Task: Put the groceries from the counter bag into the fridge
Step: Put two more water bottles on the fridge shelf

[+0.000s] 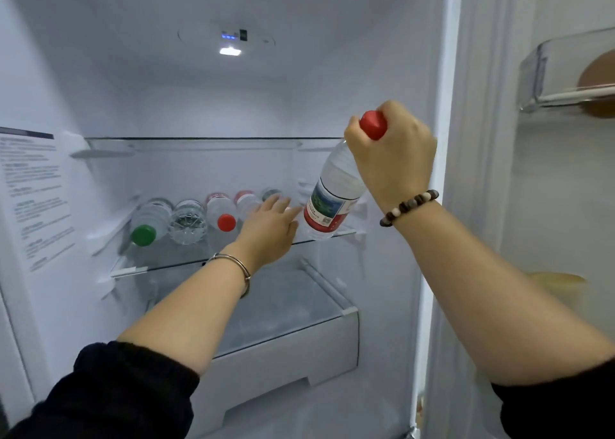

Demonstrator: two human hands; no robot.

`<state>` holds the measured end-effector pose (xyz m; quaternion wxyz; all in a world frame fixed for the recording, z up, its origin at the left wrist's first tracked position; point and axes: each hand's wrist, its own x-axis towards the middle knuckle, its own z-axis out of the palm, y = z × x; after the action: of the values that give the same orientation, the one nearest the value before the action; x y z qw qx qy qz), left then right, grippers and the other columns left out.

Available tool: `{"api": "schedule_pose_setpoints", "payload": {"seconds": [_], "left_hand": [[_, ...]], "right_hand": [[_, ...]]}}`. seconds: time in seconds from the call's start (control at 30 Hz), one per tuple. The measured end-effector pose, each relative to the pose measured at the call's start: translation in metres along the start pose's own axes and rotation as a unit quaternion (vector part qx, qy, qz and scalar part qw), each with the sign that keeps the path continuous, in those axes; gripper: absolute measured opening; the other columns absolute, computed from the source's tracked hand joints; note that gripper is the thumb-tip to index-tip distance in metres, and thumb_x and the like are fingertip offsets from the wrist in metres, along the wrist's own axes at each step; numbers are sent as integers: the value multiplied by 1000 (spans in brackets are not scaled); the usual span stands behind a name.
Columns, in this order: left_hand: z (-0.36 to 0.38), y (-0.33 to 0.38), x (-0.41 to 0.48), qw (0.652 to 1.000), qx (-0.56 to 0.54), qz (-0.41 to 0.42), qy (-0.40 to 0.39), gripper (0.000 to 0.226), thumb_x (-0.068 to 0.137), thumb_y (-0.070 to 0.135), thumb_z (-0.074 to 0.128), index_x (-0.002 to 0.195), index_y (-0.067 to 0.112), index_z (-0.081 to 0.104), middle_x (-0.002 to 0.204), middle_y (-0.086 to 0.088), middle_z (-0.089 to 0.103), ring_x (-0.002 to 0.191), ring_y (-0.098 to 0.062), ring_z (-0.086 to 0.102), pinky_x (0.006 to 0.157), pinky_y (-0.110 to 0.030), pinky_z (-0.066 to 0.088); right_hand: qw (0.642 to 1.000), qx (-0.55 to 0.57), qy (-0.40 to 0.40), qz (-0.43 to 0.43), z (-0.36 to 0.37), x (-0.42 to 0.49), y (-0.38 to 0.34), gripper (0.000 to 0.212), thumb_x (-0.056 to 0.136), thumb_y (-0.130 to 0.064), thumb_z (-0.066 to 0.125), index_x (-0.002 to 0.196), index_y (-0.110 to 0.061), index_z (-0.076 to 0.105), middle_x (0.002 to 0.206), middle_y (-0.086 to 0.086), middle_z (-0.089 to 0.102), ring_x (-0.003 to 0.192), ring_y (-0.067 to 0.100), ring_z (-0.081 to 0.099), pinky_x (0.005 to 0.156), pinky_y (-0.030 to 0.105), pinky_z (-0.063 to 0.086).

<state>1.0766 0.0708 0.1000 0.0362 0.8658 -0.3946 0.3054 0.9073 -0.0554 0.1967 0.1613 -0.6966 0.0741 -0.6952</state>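
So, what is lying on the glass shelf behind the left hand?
On the glass shelf lie several water bottles on their sides: a green-capped bottle, one showing its clear base, and a red-capped bottle. The left hand covers most of the bottles further right, so their number is unclear.

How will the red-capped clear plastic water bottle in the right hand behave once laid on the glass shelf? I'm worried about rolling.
The red-capped clear plastic water bottle is round, so it probably rolls on the smooth glass shelf. It looks full, likely heavy. The left hand rests by the lying bottles, perhaps steadying them.
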Motion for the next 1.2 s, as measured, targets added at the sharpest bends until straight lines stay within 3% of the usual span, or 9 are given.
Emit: {"api": "schedule_pose_setpoints", "payload": {"seconds": [0.17,0.27,0.37,0.5,0.63,0.8,0.87,1.0,1.2], "left_hand": [[9,-7,-6,997,7,-26,-71,52,101,39,28,148,18,21,158,-3,15,146,-27,7,115,-45,15],[11,-7,-7,996,-7,-43,-79,57,101,43,23,151,18,12,160,0,8,147,-23,2,117,-44,10],[14,-7,-7,995,-8,-51,-84,59,101,45,21,152,19,7,160,2,4,147,-21,-1,118,-44,10],[15,-7,-8,995,-4,-56,-77,58,101,42,21,152,19,7,160,1,5,147,-23,2,117,-44,11],[16,-7,-7,996,-2,-53,-78,58,101,41,21,152,19,6,160,2,5,146,-23,4,117,-44,11],[17,-8,-8,996,-5,-54,-76,57,100,40,21,152,20,6,160,2,5,146,-23,3,117,-46,12],[16,-8,-7,996,-8,-53,-75,57,100,39,21,152,20,5,160,3,5,146,-22,3,117,-46,12],[15,-8,-6,996,-13,-52,-72,57,100,39,22,152,20,4,160,3,6,146,-22,2,117,-46,12],[17,-9,-7,996,-17,-52,-69,58,100,40,23,152,21,4,160,3,6,146,-22,2,117,-46,12]], "right_hand": [[995,27,69,-70,25,-13,11,28,79,-35,58,70,-8,58,51,-3,45,44,14,36,46,13,23],[992,21,58,-111,46,-29,22,30,80,-36,58,76,-7,62,51,2,55,42,17,45,43,20,37],[991,5,32,-132,66,-42,29,31,82,-36,57,81,-6,62,56,3,57,46,19,51,44,22,40],[997,-23,-58,-51,88,-47,32,28,87,-34,59,88,-7,57,70,4,58,59,19,50,51,25,32],[985,-70,-158,2,106,-66,44,25,90,-36,53,98,-12,54,85,3,60,74,21,56,59,28,40],[945,-140,-281,97,123,-87,68,27,91,-29,47,111,-14,56,99,6,66,88,26,61,72,31,48],[931,-167,-309,102,130,-85,72,28,91,-24,44,112,-12,57,101,8,67,93,28,61,77,33,49],[900,-219,-364,97,151,-74,70,21,94,-17,42,101,-10,60,103,9,66,96,27,62,70,28,43],[879,-212,-415,102,170,-70,69,25,98,-13,37,97,-6,61,104,13,65,95,29,62,70,29,42]]}}
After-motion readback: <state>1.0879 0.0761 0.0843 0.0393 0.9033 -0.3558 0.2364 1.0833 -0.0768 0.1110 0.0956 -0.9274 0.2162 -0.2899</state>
